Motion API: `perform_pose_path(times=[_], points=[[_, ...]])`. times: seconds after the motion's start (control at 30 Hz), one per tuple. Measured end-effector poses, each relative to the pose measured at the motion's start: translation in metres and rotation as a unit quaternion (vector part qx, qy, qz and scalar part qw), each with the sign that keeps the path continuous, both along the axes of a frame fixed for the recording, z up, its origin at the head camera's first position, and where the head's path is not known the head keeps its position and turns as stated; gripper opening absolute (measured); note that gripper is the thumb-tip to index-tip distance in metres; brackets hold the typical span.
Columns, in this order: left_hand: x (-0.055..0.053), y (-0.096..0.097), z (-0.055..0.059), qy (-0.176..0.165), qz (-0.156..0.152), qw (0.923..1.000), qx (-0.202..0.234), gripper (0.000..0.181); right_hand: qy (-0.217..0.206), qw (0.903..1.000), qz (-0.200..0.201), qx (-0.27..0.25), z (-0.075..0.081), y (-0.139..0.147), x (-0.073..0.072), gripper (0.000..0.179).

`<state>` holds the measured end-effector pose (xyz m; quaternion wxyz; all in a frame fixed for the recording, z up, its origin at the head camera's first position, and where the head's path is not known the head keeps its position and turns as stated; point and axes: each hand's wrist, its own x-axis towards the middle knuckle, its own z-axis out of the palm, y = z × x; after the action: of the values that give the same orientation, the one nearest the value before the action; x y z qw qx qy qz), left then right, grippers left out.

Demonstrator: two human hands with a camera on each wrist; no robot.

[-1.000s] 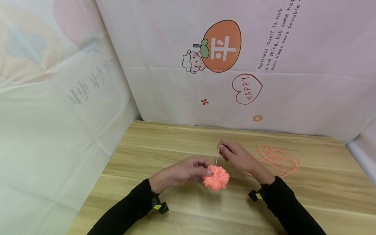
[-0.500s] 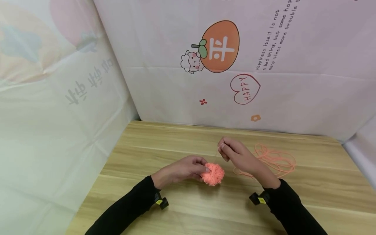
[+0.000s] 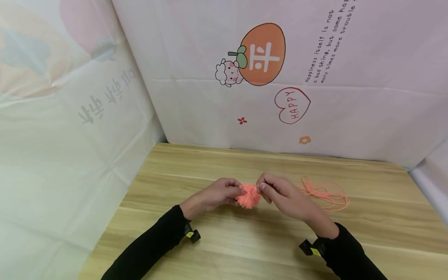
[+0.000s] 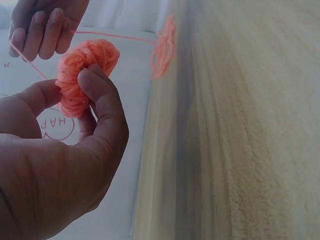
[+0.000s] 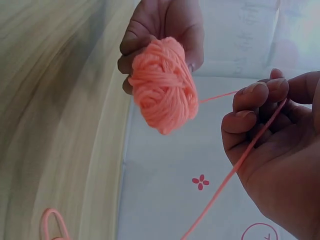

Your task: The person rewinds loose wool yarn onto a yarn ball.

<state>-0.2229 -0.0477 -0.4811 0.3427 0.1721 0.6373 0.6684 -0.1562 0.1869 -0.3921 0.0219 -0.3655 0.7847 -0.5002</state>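
Observation:
A ball of coral yarn [image 3: 249, 197] is pinched between the thumb and fingers of my left hand [image 3: 218, 194], held above the table. The left wrist view shows the thumb on one side of the yarn ball [image 4: 75, 82] and fingers on the other. My right hand [image 3: 283, 194] is just right of the ball with its fingers curled, pinching the yarn strand [image 5: 235, 170]. In the right wrist view the strand runs from the ball to the fingertips, then across the palm and down out of frame. Loose loops of the same yarn [image 3: 323, 193] lie right of my right hand.
The wooden table [image 3: 196, 163] runs back to a white printed cloth [image 3: 196, 112] hanging behind it. Another pale cloth [image 3: 115, 155] hangs along the left side. Each wrist wears a small black camera, such as the right wrist camera [image 3: 308, 247].
My right hand has come down from above and beyond the ball to close beside it. The ball has shifted slightly left and farther away, still in my left hand. The loose loops have shifted slightly.

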Motion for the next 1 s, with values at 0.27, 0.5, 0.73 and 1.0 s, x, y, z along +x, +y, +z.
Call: perform_pose_path(times=[0.27,0.5,0.73,1.0], points=[[-0.008,-0.002,-0.003,-0.003,0.052,0.9986,-0.005,0.029,-0.012,0.9992,0.039,0.006,-0.020,0.002,0.003,0.025],[-0.015,-0.002,-0.001,-0.008,0.098,0.9950,0.013,0.031,-0.038,0.9972,0.061,0.023,-0.035,-0.002,0.013,0.024],[-0.020,-0.001,0.002,-0.008,0.115,0.9930,0.027,0.033,-0.038,0.9954,0.065,0.060,-0.042,-0.010,0.022,0.024],[-0.017,0.004,0.014,-0.011,0.110,0.9926,0.049,0.034,-0.032,0.9935,0.087,0.066,-0.061,-0.017,0.024,0.024]])
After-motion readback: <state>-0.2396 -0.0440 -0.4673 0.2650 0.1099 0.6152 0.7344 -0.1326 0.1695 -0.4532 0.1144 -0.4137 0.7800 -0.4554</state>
